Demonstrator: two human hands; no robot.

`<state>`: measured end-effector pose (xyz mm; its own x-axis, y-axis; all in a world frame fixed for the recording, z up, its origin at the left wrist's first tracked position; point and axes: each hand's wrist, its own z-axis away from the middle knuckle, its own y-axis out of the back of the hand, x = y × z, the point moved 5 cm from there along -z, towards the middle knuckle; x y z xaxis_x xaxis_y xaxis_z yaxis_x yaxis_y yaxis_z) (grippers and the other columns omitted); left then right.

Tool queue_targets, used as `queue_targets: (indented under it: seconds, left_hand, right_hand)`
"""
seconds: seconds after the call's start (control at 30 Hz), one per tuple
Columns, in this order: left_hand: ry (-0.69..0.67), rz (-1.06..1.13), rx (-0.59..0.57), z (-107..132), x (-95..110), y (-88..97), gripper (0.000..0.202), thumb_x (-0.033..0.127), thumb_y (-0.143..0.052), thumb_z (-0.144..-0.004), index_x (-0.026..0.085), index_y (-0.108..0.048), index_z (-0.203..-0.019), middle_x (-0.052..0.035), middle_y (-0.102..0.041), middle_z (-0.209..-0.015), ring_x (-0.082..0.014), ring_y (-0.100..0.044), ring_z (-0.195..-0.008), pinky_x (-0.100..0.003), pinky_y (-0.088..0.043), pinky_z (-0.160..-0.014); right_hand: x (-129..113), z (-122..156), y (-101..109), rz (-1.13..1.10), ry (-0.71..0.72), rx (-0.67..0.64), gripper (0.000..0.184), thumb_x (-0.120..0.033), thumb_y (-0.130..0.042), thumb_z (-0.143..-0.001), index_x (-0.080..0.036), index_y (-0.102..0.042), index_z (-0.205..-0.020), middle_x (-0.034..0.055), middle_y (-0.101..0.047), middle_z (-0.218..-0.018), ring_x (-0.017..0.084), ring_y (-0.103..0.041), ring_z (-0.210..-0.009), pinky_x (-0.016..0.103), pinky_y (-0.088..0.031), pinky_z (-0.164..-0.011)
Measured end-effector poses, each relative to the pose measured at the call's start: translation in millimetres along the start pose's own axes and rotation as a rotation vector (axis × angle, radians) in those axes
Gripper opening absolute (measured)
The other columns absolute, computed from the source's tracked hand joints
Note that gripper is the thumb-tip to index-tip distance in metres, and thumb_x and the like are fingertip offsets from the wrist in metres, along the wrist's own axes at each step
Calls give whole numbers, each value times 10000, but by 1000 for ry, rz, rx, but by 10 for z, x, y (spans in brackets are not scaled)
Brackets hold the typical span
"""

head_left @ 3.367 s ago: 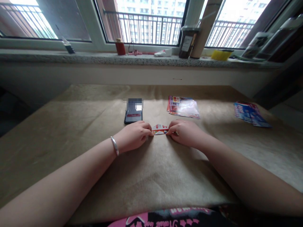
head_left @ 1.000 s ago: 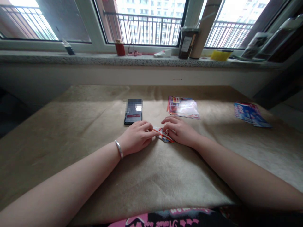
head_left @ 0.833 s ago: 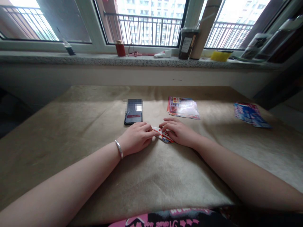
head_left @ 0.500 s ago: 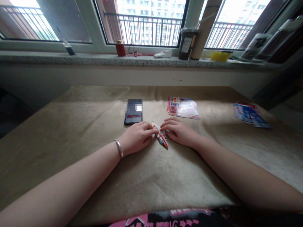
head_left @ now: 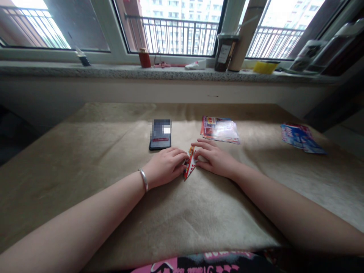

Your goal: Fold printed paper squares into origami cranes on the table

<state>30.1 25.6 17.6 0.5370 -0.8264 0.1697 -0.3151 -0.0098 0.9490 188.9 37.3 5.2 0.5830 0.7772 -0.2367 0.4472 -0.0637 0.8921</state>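
Between my hands, on the tan table cover, lies a small folded piece of printed paper (head_left: 190, 167), white, red and yellow, with a sharp point toward me. My left hand (head_left: 168, 165) holds its left edge, the fingers curled and the thumb against the paper; a silver bangle is on that wrist. From the other side, my right hand (head_left: 213, 158) has its fingertips on the paper's right edge, the fingers bent. Fingers cover parts of both edges, so the exact folds there are hidden.
A smartphone (head_left: 160, 136) with a lit screen lies just beyond my left hand. A stack of printed leaflets (head_left: 220, 130) is past my right hand, and blue leaflets (head_left: 302, 138) lie farther right. Behind the table, a stone windowsill (head_left: 113, 72) carries a jar, a red spool and other items.
The folded paper has turned: its near point has swung from the lower right to the lower left. Both hands have shifted only slightly and stay at the paper.
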Motion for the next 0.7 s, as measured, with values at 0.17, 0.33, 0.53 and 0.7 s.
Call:
queue_targets:
  seconds: [0.17, 0.33, 0.53, 0.7]
  left_hand:
    - [-39, -35, -10, 26, 111, -28, 346, 340, -504, -884, 203, -538, -1200, -97, -534, -1232, -247, -465, -1179, -418, -410, -995]
    - [21, -48, -23, 32, 96, -29, 376, 363, -573, -827, 218, -546, -1173, -94, -516, -1234, -247, -512, -1091, -416, -439, -942]
    - [49, -77, 65, 19, 24, 4, 252, 239, -514, -849, 177, -566, -1088, -95, -574, -1154, -229, -547, -1021, -393, -459, -894]
    - [56, -47, 57, 0, -8, 2, 284, 205, -537, -824, 167, -553, -1105, -91, -601, -1117, -218, -560, -991, -384, -464, -883]
  right_hand:
    - [-14, -5, -7, -22, 26, -6, 129, -274, -578, -842, -194, -602, -940, 100, -539, -1301, 255, -360, -1312, 474, -373, -1043]
    - [-2, -14, 7, -29, -7, 14, 133, -287, -589, -829, -207, -605, -935, 83, -614, -1154, 253, -430, -1241, 473, -399, -1011]
    - [-10, -23, 27, -18, -30, 29, 207, -259, -586, -821, -208, -595, -1022, 70, -635, -1038, 246, -490, -1128, 437, -418, -978]
    - [-7, -21, 36, -22, -51, 35, 212, -247, -592, -811, -197, -587, -1017, 83, -634, -1023, 240, -512, -1069, 420, -436, -936]
